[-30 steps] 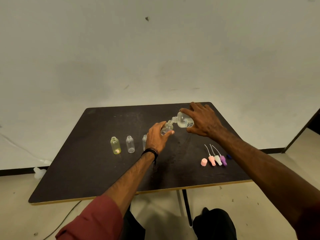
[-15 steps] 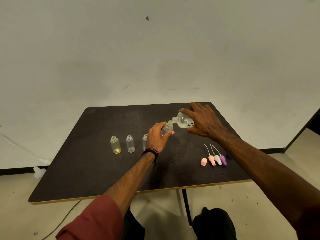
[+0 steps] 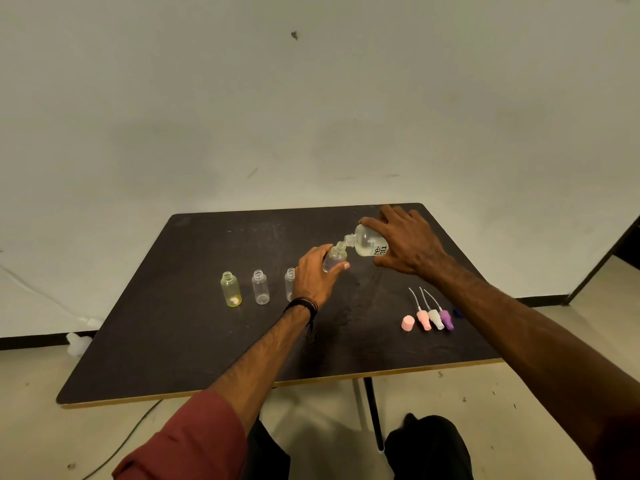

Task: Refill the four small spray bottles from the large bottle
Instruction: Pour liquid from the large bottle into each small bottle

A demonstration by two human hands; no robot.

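At surface [image 3: 194,358] centre: right hand [image 3: 408,245] tips large bottle [image 3: 369,241] into small bottle [image 3: 334,258] gripped by left hand [image 3: 315,275].
Left, 9 o'clock: three bottles [image 3: 260,287] apparently unfilled, nozzles [image 3: 434,315] off.

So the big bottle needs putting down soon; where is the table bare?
The black table is bare along its near edge and far left corner. It is crowded around the three small clear bottles, and around the pastel spray caps near the right forearm.
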